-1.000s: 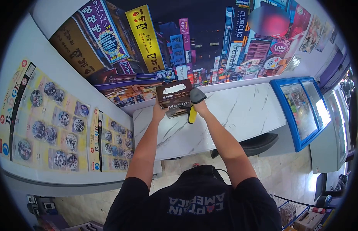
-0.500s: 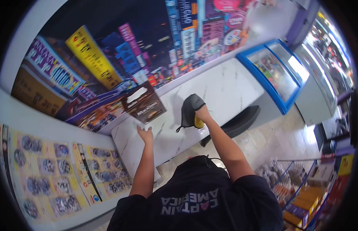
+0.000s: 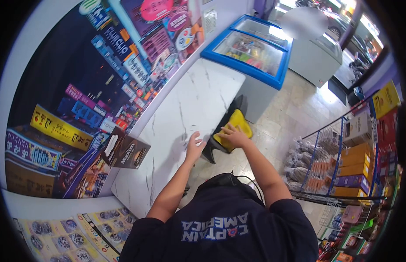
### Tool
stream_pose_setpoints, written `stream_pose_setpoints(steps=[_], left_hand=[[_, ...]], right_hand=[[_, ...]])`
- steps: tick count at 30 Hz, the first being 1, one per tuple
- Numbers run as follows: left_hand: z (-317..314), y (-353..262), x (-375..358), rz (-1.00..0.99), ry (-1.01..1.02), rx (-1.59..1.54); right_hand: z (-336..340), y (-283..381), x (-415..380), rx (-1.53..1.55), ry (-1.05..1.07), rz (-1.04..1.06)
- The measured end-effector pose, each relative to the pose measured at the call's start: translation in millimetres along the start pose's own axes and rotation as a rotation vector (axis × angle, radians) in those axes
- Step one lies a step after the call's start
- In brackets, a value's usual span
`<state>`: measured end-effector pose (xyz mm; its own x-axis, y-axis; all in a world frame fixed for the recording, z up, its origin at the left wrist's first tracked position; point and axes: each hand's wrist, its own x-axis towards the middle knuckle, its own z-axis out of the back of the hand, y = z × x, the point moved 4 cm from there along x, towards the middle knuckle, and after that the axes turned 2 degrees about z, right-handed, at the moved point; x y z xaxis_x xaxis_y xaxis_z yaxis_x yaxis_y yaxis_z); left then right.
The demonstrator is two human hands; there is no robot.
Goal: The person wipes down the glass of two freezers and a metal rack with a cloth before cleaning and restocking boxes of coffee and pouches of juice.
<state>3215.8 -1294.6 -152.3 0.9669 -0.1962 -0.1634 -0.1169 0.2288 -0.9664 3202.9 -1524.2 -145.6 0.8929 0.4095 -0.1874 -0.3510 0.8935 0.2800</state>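
Observation:
A yellow and dark grey cloth (image 3: 243, 123), yellow side up, lies against a black chair (image 3: 208, 153) beside the table's near edge. My right hand (image 3: 235, 136) is on the cloth, fingers spread over it and holding it; the fingertips' grip underneath is hidden. Over the near edge of the white marble-patterned table (image 3: 176, 115), my left hand (image 3: 195, 146) is held with fingers apart and nothing visible in it.
A brown Maxim box (image 3: 132, 153) stands at the wall side of the table. Beyond the table's far end is a blue-rimmed glass-top freezer (image 3: 242, 72). To the right stands a wire rack (image 3: 316, 161) of packaged goods. A person with a blurred head is near the doorway.
My right hand has carried the cloth off the tabletop to the chair, and its yellow side now shows. My left hand has moved right, away from the Maxim box. The view has turned right.

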Motion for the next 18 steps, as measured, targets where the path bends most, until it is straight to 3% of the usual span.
stream_pose_setpoints(steps=[4, 6, 8, 9, 11, 14, 17, 18], left_hand=[[-82, -41, 5, 0.077, 0.364, 0.331], [-117, -22, 15, -0.112, 0.358, 0.428], [-145, 8, 33, 0.043, 0.390, 0.526], [-159, 19, 40, 0.079, 0.389, 0.582], [-195, -35, 20, 0.067, 0.325, 0.697], [-289, -91, 10, -0.298, 0.397, 0.538], [-405, -163, -16, -0.484, 0.650, 0.278], [-442, -188, -30, -0.443, 0.747, 0.186]], right_hand=[[-9, -13, -20, 0.059, -0.001, -0.001], [7, -26, -47, 0.125, -0.035, -0.017], [30, -50, -95, 0.258, -0.144, -0.111], [36, -72, -123, 0.337, -0.223, -0.139], [48, -114, -177, 0.482, -0.381, -0.153], [74, -185, -280, 0.695, -0.672, -0.360], [145, -211, -400, 0.800, -1.089, -0.633], [173, -212, -440, 0.748, -1.284, -0.622]])
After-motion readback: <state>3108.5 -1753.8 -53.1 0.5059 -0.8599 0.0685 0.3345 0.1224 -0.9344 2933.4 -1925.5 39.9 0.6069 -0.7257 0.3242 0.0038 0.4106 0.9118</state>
